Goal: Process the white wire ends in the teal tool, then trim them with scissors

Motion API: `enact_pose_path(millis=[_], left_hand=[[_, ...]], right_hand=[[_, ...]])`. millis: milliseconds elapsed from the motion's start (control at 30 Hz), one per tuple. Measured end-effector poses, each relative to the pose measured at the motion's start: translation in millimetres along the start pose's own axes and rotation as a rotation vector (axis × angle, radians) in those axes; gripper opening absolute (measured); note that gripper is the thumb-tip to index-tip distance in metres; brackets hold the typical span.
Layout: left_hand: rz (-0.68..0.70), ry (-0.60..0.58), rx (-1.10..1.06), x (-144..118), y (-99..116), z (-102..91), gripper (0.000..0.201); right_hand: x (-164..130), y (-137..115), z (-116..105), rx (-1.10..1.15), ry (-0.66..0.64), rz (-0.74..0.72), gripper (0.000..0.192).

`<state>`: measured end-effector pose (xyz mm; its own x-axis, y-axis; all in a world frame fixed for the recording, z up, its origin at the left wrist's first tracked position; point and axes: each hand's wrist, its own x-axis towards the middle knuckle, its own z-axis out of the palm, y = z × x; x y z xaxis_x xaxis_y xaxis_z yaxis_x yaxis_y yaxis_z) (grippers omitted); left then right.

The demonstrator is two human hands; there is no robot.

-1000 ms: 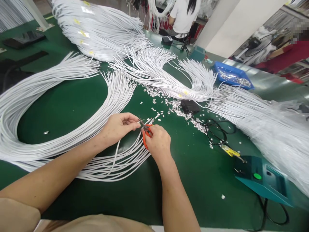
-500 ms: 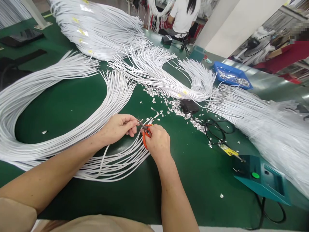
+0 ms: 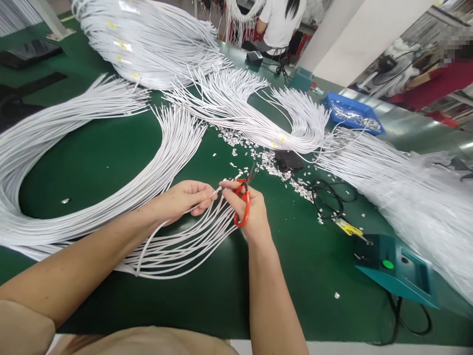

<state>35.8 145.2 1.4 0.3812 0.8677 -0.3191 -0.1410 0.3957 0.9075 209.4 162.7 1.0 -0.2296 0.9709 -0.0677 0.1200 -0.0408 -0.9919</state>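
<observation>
Between its thumb and fingers my left hand point(image 3: 190, 199) pinches a white cable point(image 3: 157, 229) close to its end. My right hand point(image 3: 254, 212) has a pair of orange-handled scissors point(image 3: 242, 209) hooked in it, the blades pointing up and away. Its thumb and forefinger reach to the tip of the same cable, beside my left fingertips. Below both hands, a loose group of white cables point(image 3: 185, 254) curves over the green table point(image 3: 288, 276). A thick looped bundle of white cables point(image 3: 121, 219) lies left, partly behind my left forearm.
Small silvery scraps point(image 3: 271, 165) litter the table beyond my hands. A blue tray point(image 3: 354, 116) of scraps stands farther back. At right are a teal device point(image 3: 395, 268), a black cord point(image 3: 332, 199) and plastic-wrapped cables point(image 3: 399, 192). Two people sit or stand in the background.
The scissors have swung away from the cable end, their blades now pointing upward. My right thumb and forefinger have come to the cable tip, and my left hand has shifted slightly right.
</observation>
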Motion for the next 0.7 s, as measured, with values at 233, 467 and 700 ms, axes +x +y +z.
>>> enact_pose_path(millis=[233, 467, 700], left_hand=[[0.004, -0.004, 0.005, -1, -1, 2.7, 0.029], [0.129, 0.151, 0.184, 3, -5, -1.7, 0.019], [0.171, 0.344, 0.186, 7, -1, -11.8, 0.025]], right_hand=[[0, 0, 5, 0.085, 0.020, 0.019, 0.015], [-3, 5, 24, 0.050, 0.204, 0.019, 0.008], [-4, 1, 23, 0.075, 0.352, -0.032, 0.021]])
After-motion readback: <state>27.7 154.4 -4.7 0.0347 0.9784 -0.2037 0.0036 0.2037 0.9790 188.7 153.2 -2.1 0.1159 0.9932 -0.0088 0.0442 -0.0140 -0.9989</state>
